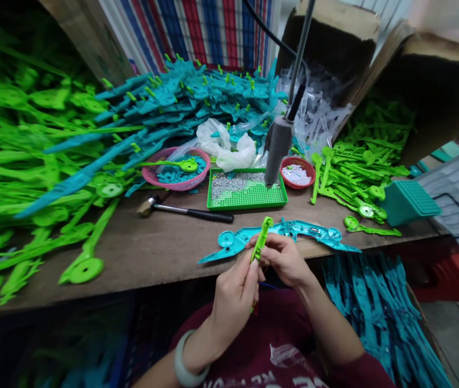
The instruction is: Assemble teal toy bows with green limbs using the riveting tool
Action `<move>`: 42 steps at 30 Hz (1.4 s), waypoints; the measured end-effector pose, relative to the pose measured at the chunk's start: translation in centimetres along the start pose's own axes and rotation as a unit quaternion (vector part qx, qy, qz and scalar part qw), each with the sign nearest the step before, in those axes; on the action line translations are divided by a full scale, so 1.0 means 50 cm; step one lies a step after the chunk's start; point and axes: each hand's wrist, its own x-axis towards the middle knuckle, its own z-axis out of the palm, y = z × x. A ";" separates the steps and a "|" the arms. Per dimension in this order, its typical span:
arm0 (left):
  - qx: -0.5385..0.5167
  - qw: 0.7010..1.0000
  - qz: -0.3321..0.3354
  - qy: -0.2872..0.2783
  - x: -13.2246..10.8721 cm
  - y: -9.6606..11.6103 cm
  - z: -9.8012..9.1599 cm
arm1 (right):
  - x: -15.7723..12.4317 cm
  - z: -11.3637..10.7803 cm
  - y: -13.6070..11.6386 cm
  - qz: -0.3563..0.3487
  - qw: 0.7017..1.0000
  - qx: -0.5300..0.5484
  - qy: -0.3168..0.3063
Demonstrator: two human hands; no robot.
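Observation:
Between my two hands, above the table's front edge, is a slim bright green plastic part [261,240], tilted with one end up. My left hand [235,288], with a pale bangle on its wrist, is closed round its lower end. The fingers of my right hand [286,258] pinch it from the other side, partly hiding it. Just behind them a blue bow-shaped plastic piece [237,245] lies on the tabletop with its hollow, ribbed side up. A powered screwdriver [278,153] hangs above a green tray [249,205] that contains many small silvery screws.
A hammer [189,212] lies left of centre. Pink [197,180] and red [312,180] baskets contain blue and white pieces. Green parts [51,205] heap at left, more [350,178] at right. Blue parts [189,97] pile behind; others [375,312] stand below right. A teal stand [409,202] is by the right edge.

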 end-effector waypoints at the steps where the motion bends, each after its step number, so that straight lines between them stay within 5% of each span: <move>1: 0.008 1.000 0.005 0.000 -0.002 -0.001 -0.002 | 0.000 0.003 0.000 0.001 1.000 -0.003 -0.004; 7: 0.023 1.000 0.014 -0.004 0.003 -0.014 -0.031 | 0.016 0.016 -0.014 -0.019 0.998 -0.057 0.000; 12: 0.056 0.994 0.014 -0.098 0.062 -0.025 -0.128 | 0.089 0.051 -0.111 -0.069 0.964 -0.224 -0.127; 16: -0.006 0.988 -0.060 -0.140 0.124 -0.052 -0.197 | 0.197 0.117 -0.149 -0.126 0.912 -0.302 -0.246; 18: -0.036 0.992 -0.092 -0.081 0.143 -0.074 -0.221 | 0.246 0.133 -0.130 -0.122 0.916 -0.284 -0.255; 21: -0.097 0.981 -0.149 0.071 0.142 -0.116 -0.252 | 0.273 0.106 -0.067 -0.144 0.902 -0.370 -0.166; 24: -0.137 0.958 -0.213 0.134 0.104 -0.159 -0.268 | 0.234 0.029 0.000 -0.140 0.854 -0.482 -0.138; 29: -0.191 0.933 -0.294 0.083 0.029 -0.172 -0.258 | 0.119 -0.064 0.008 -0.206 0.836 -0.482 -0.164; 32: -0.231 0.923 -0.301 0.067 0.029 -0.145 -0.238 | 0.080 -0.046 -0.024 -0.193 0.844 -0.467 -0.177; 36: -0.302 0.901 -0.308 0.037 0.066 -0.122 -0.206 | 0.059 0.002 -0.039 -0.074 0.866 -0.469 -0.154; 39: -0.342 0.882 -0.317 0.072 0.089 -0.122 -0.193 | 0.048 0.009 -0.041 0.008 0.886 -0.450 -0.111; 42: -0.347 0.873 -0.327 0.103 0.099 -0.126 -0.195 | 0.042 -0.001 -0.052 0.060 0.895 -0.420 -0.135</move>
